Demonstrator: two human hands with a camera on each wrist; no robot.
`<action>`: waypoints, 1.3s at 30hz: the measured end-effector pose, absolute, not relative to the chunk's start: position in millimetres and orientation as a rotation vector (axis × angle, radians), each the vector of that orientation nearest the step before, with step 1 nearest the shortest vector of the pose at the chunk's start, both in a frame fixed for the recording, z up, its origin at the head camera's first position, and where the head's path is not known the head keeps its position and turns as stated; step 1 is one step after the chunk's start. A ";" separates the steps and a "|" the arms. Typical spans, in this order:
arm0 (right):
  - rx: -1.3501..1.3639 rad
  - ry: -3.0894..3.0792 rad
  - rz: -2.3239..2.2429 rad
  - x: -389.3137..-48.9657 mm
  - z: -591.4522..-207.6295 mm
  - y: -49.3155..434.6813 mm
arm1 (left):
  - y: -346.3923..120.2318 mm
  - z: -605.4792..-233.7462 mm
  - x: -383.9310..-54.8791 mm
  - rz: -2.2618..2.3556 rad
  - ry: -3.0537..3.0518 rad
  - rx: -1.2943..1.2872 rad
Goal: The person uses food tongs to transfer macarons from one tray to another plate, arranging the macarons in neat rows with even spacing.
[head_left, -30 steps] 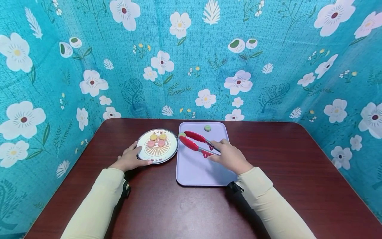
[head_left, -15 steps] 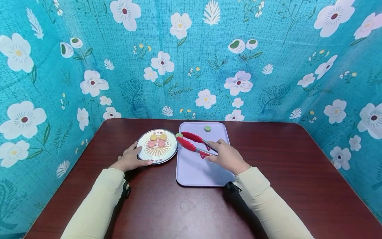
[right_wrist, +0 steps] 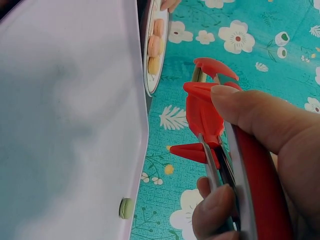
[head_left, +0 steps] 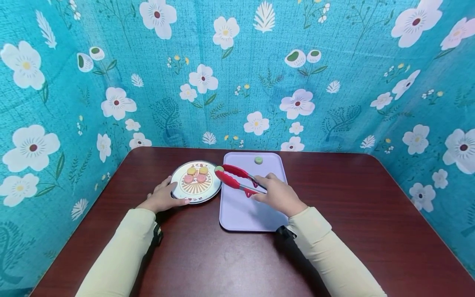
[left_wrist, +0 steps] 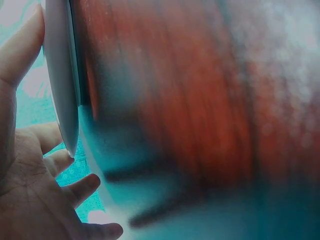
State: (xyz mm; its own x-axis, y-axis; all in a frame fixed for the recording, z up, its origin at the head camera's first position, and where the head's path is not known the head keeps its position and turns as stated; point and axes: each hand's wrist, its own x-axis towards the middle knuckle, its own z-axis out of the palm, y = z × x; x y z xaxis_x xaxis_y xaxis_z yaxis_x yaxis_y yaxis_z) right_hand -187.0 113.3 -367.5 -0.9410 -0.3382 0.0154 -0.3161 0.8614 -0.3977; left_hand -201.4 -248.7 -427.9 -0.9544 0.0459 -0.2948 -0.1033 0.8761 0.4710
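Observation:
My left hand (head_left: pixel 162 198) rests against the left and front rim of a round white plate (head_left: pixel 179 194), its fingers spread; the thumb lies along the rim in the left wrist view. On the plate sit two yellow macarons (head_left: pixel 203 170) and two pink macarons (head_left: pixel 188 179). My right hand (head_left: pixel 280 194) grips red-tipped metal tongs (head_left: pixel 230 179). Between the tong tips is a green macaron (head_left: pixel 219 169), at the plate's right rim in the head view. A second green macaron (head_left: pixel 258 160) lies on the far part of a lilac tray (head_left: pixel 245 214).
The plate and tray stand side by side on a dark red-brown table (head_left: pixel 237 264). Bare wood extends right of the tray (head_left: pixel 334 185) and in front of both. A blue floral cloth (head_left: pixel 230 99) hangs behind and at both sides.
My right hand has moved a little left with the tongs, bringing the green macaron from the tray's left edge to the plate's right rim. My left hand and the plate have stayed put.

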 end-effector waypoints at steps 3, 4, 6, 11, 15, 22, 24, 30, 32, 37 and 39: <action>-0.515 2.974 -0.618 -186.8 -367.0 111.7 | -248.2 -427.6 -201.2 0.715 2.751 -0.042; -0.514 2.973 -0.616 -186.8 -366.6 111.3 | -248.2 -427.8 -201.4 0.717 2.752 -0.042; -0.513 2.971 -0.615 -186.6 -365.5 110.0 | -248.5 -428.9 -202.1 0.717 2.754 -0.043; -0.516 2.967 -0.633 -186.0 -363.1 106.4 | -249.2 -430.8 -203.0 0.710 2.756 -0.050; -0.522 2.964 -0.648 -186.2 -363.0 103.1 | -248.9 -430.1 -202.5 0.713 2.754 -0.050; -0.534 2.961 -0.645 -185.2 -363.3 98.4 | -248.8 -430.0 -201.8 0.708 2.760 -0.040; -0.541 2.959 -0.642 -185.0 -363.4 97.4 | -248.7 -430.3 -202.0 0.708 2.760 -0.040; -0.552 2.957 -0.633 -185.6 -364.2 93.6 | -248.6 -430.6 -202.1 0.716 2.755 -0.045; -0.558 2.955 -0.640 -185.7 -364.5 92.4 | -248.4 -430.4 -202.2 0.721 2.753 -0.046; -0.572 2.953 -0.640 -186.4 -365.9 88.9 | -247.8 -429.3 -201.5 0.723 2.749 -0.052; -0.577 2.950 -0.640 -187.1 -367.3 87.3 | -247.5 -428.5 -200.5 0.717 2.750 -0.050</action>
State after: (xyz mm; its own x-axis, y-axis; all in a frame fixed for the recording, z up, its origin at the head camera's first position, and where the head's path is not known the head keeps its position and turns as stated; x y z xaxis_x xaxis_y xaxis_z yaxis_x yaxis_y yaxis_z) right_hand -187.1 87.3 -367.3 -0.9272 -0.3743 0.0125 -0.3459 0.8429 -0.4123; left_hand -200.5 -247.5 -428.5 -0.9551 0.0406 -0.2935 -0.1078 0.8749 0.4721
